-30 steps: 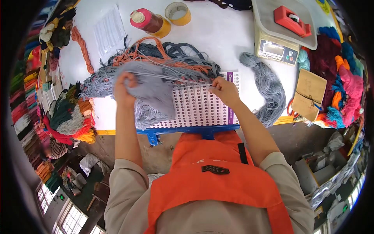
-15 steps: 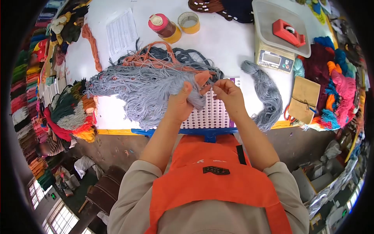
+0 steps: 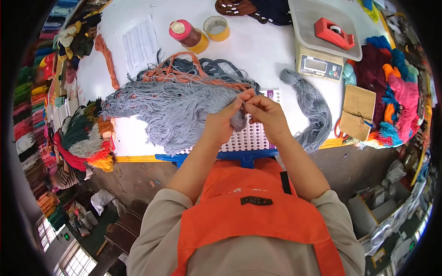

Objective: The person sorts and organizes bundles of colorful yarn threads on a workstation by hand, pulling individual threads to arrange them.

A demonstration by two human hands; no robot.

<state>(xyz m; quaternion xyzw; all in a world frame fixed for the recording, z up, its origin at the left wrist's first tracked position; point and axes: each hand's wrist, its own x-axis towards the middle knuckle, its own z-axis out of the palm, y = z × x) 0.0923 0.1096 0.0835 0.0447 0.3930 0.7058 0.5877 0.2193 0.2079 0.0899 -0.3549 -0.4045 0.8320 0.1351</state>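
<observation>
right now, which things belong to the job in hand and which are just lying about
In use, it seems:
left hand, right hand
grey yarn heap they touch
perforated board beneath

Lying about:
scale
red tape dispenser
yellow tape roll
printed sheet
brown packet

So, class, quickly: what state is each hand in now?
Left hand: closed on the grey yarn.
Right hand: fingertips pinched; whether on a strand, cannot be told.

Perforated card (image 3: pixel 256 137), largely hidden beneath grey yarn (image 3: pixel 179 108); material between fingertips (image 3: pixel 249 107), indistinct; printed sheet (image 3: pixel 140 46), text too small to read; scale display (image 3: pixel 315 65), illegible; brown yarn (image 3: pixel 235 8), cut off by upper edge.
</observation>
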